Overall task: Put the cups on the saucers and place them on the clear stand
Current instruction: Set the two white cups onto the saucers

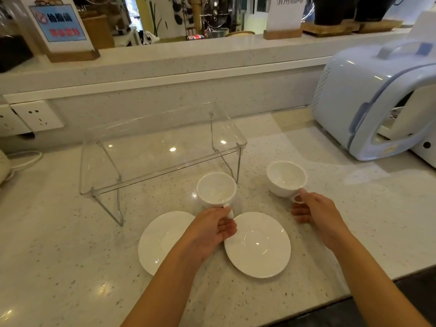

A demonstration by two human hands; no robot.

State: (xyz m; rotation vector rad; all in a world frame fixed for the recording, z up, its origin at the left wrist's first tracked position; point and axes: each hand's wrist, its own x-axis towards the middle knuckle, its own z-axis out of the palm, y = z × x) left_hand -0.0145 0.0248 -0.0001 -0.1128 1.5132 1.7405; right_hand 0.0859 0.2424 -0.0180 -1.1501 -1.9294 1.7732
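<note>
Left grip point(218, 224) is pinched on the handle of the left cup point(216, 188), fingers curled around it, with the forearm crossing over the left saucer point(157, 241). Right grip point(311, 208) pinches the handle of the right cup point(286, 178) between thumb and forefinger, the other fingers folded beneath. Both cups are white, upright and empty. The left cup is just behind the 2 saucers, in front of the near right leg of the clear stand point(151, 149); whether it rests on the desk point(70, 267) or is lifted slightly I cannot tell. The right cup is to the right of the stand, behind the right saucer point(257, 245) and apart from it; it appears to sit on the desk. The 2 white saucers lie flat side by side near the front edge of the desk, almost touching, both bare. The stand's transparent top carries nothing and shows light reflections. A pale blue appliance point(368, 97) stands at the far right, and a wall socket point(37, 115) sits in the backsplash at the left.
</note>
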